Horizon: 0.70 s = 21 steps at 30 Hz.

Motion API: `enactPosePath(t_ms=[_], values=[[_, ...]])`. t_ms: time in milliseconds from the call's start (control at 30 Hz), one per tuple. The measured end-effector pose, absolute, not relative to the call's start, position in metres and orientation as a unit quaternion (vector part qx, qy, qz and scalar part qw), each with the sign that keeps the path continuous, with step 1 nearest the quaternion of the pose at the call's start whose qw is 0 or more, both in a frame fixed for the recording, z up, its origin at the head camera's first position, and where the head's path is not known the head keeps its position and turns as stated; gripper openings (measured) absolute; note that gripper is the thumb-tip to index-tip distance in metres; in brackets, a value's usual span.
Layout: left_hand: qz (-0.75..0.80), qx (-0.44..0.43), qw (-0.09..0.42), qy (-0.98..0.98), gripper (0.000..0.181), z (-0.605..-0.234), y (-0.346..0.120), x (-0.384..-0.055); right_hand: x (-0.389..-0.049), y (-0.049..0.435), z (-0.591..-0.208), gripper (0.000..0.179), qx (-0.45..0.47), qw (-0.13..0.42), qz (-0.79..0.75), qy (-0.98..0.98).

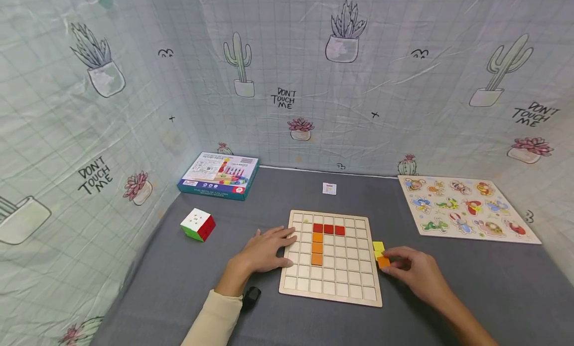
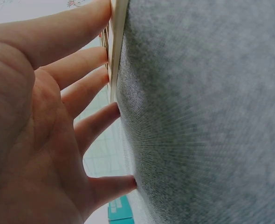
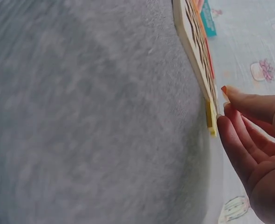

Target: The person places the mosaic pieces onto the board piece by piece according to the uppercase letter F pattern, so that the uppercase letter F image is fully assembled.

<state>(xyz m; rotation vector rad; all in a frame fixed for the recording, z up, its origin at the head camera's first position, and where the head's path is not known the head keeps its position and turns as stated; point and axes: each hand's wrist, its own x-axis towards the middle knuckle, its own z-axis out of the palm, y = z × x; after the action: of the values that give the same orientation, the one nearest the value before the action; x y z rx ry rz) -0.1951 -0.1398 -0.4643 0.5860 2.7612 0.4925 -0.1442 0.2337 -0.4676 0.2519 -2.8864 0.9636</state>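
A wooden grid board (image 1: 354,277) lies on the table, with a row of red tiles (image 1: 329,229) and a column of orange tiles (image 1: 317,248) below its left end. My left hand (image 1: 265,249) rests at the board's left edge, fingers spread, thumb and some fingertips on the rim. Just off the right edge, my right hand (image 1: 417,272) pinches an orange tile (image 1: 383,263) between thumb and fingers. Beneath and beside that tile are yellow tiles (image 1: 378,246), partly covered by it. The right wrist view shows a yellow tile (image 3: 211,119) against the board's side.
A puzzle cube (image 1: 198,224) sits to the left, with a flat toy box (image 1: 219,175) behind it. At the back right lies a wooden insect puzzle (image 1: 466,206). A small printed card (image 1: 329,188) is beyond the board. Patterned cloth (image 1: 287,52) hangs around the table.
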Motion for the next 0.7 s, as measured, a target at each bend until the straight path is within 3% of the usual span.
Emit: enactPosePath(t_ms=[333, 700], values=[[0.163, 0.207, 0.137, 0.955, 0.069, -0.465, -0.140, -0.196, -0.147, 0.220, -0.464, 0.020, 0.105, 0.054, 0.345, -0.931], [0.162, 0.209, 0.134, 0.955, 0.069, -0.465, -0.139, -0.195, -0.153, 0.192, -0.459, 0.021, 0.132, 0.039, 0.371, -0.918]])
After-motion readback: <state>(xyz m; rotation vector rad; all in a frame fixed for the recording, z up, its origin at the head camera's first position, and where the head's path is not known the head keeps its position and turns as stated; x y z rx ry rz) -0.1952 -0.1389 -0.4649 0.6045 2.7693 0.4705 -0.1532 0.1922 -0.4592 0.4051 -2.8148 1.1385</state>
